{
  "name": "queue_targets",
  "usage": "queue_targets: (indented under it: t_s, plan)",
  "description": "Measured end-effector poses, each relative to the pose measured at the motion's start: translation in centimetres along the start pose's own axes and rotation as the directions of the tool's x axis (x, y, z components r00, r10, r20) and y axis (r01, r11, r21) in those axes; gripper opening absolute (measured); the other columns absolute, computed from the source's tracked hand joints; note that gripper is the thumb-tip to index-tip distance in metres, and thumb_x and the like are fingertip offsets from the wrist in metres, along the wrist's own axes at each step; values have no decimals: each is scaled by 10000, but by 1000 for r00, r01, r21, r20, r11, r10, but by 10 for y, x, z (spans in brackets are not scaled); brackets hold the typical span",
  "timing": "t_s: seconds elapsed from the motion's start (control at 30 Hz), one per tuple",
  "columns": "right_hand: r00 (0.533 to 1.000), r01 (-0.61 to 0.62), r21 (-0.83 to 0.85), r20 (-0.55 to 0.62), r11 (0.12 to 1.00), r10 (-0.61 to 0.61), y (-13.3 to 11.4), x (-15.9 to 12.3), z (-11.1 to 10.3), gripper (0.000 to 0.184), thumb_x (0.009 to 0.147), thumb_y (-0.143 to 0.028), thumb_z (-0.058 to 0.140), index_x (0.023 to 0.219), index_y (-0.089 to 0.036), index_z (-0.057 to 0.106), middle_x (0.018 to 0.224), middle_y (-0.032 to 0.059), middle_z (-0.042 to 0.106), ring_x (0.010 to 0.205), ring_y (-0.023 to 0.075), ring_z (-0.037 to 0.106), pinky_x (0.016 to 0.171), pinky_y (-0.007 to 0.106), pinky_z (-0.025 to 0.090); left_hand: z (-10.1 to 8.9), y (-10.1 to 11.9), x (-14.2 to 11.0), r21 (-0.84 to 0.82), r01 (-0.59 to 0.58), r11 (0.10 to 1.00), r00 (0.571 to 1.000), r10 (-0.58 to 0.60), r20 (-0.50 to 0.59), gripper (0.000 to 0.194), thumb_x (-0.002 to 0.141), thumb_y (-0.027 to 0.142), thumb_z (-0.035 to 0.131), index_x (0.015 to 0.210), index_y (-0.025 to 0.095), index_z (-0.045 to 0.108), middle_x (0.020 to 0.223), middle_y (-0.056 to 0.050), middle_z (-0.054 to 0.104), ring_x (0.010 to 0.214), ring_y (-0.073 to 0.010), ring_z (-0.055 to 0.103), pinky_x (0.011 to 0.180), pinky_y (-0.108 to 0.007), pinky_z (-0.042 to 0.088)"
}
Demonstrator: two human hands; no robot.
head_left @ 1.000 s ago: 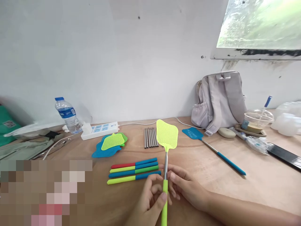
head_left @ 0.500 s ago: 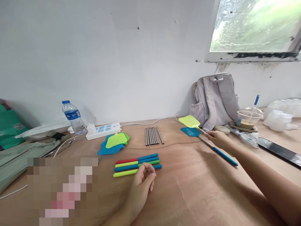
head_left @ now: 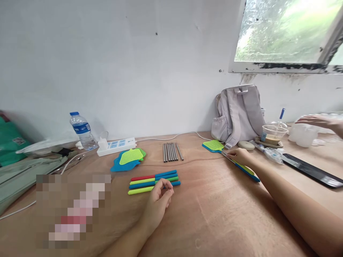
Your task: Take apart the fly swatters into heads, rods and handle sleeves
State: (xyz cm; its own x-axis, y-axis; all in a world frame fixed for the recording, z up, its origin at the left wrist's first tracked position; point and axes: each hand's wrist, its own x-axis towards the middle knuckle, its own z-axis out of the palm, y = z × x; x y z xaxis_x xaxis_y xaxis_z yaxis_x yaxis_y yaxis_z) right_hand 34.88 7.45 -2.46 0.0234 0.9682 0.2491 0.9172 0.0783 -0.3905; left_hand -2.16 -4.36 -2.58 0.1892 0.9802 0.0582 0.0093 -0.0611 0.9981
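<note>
My right hand (head_left: 239,157) is closed round the metal shaft of a yellow-green fly swatter (head_left: 213,144). That swatter lies over a blue fly swatter (head_left: 207,147), whose edge and handle show beneath it. My left hand (head_left: 162,196) rests on the table with its fingers loosely curled and nothing visible in them. Just beyond it is a row of coloured swatter handles (head_left: 142,184) in red, yellow-green, blue and green. Farther back lie several metal tubes (head_left: 171,152). A pile of loose swatter heads (head_left: 130,157), blue and green, is to their left.
A white power strip (head_left: 118,145) and a water bottle (head_left: 82,131) stand at back left. A grey backpack (head_left: 241,114), a lidded drink cup (head_left: 273,132) and a black phone-like slab (head_left: 311,169) are at right. Another person's hand (head_left: 321,121) reaches in at the right edge.
My right hand has lowered the yellow-green swatter onto the blue one, so they now lie aligned. Another person's hand has appeared at right. My left hand stays curled near the handles.
</note>
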Motion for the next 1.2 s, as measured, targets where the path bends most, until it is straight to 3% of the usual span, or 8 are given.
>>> queue_targets:
  t_s: [0.2,0.47,0.67,0.9,1.07,1.2]
  plan:
    - [999,-38,-8,29,999,38,7,1,-1,304,679,-443,543,567,-173,627,511,-17,547,579,152,497,530,234,354,0,2,0,7,6,1000,1000,-6,11,121,702,295,470,723,195,404,581,91,348,422,-42,272,427,-195,211]
    - [996,-82,-26,36,996,83,5,-3,-2,396,703,-498,494,502,-170,589,479,5,516,528,158,493,477,249,332,0,3,-1,10,6,1000,1000,-6,-5,150,677,323,483,715,196,414,613,80,374,417,-40,279,425,-198,221]
    - [995,-83,-7,58,997,83,-1,-9,-7,246,660,-364,579,813,-199,680,771,44,657,722,195,587,606,255,419,-3,3,-2,33,11,999,1000,-11,0,141,692,314,477,724,196,407,581,84,344,429,-48,267,424,-195,196]
    - [987,-106,-87,109,991,115,-8,-13,-16,137,650,-266,555,721,-199,650,788,55,662,726,201,598,584,263,424,-8,4,-2,74,17,997,1000,-16,-12,121,722,307,469,738,203,410,520,91,288,435,-69,270,432,-196,191]
    - [970,-128,-165,185,978,158,-8,-14,-18,234,580,-408,635,697,-207,609,673,39,633,655,217,580,514,272,394,-11,0,-1,76,0,997,1000,-1,7,110,742,297,466,755,198,420,531,89,294,444,-70,268,438,-198,189]
    - [982,-85,-203,146,975,116,1,-12,-11,250,598,-423,630,668,-189,579,675,55,625,630,207,567,501,268,370,-12,-4,0,70,-17,997,1000,16,16,100,755,290,453,771,195,424,571,79,320,454,-67,265,443,-200,193]
